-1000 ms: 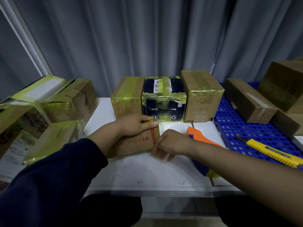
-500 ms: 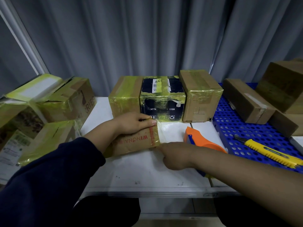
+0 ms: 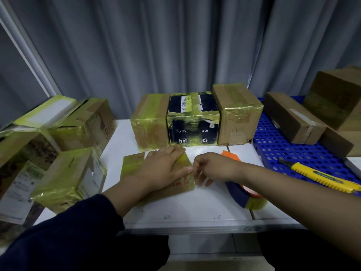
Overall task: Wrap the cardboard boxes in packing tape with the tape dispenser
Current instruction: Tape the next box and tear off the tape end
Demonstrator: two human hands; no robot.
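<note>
Pressed the left hand (image 3: pixel 164 167) flat on a small cardboard box (image 3: pixel 132 169) at the middle of the white table (image 3: pixel 185 212), fingers straight across its top. Pinched, with the curled fingers of the right hand (image 3: pixel 213 169), the packing tape (image 3: pixel 192 180) at the box's right end, thumb and forefinger just beside the tip of the left forefinger. Worked with both hands close together at that edge; cannot tell whether they touched.

Pictured lying on the table under the right forearm, gripped by neither hand: the tape dispenser (image 3: pixel 236 192), blue-bodied with orange parts, its roll toward the near edge.

Lined up touching along the back, before a grey curtain (image 3: pixel 175 45): a taped brown box (image 3: pixel 150 122), a taped black box (image 3: pixel 193 118) and another brown box (image 3: pixel 236 114).

Heaped at the left, more boxes (image 3: pixel 68 177) glossy with yellowish tape.

Laid on a blue perforated tray (image 3: pixel 273 145) at the right, a yellow utility knife (image 3: pixel 316 177), with plain brown boxes (image 3: pixel 293 118) behind it.
</note>
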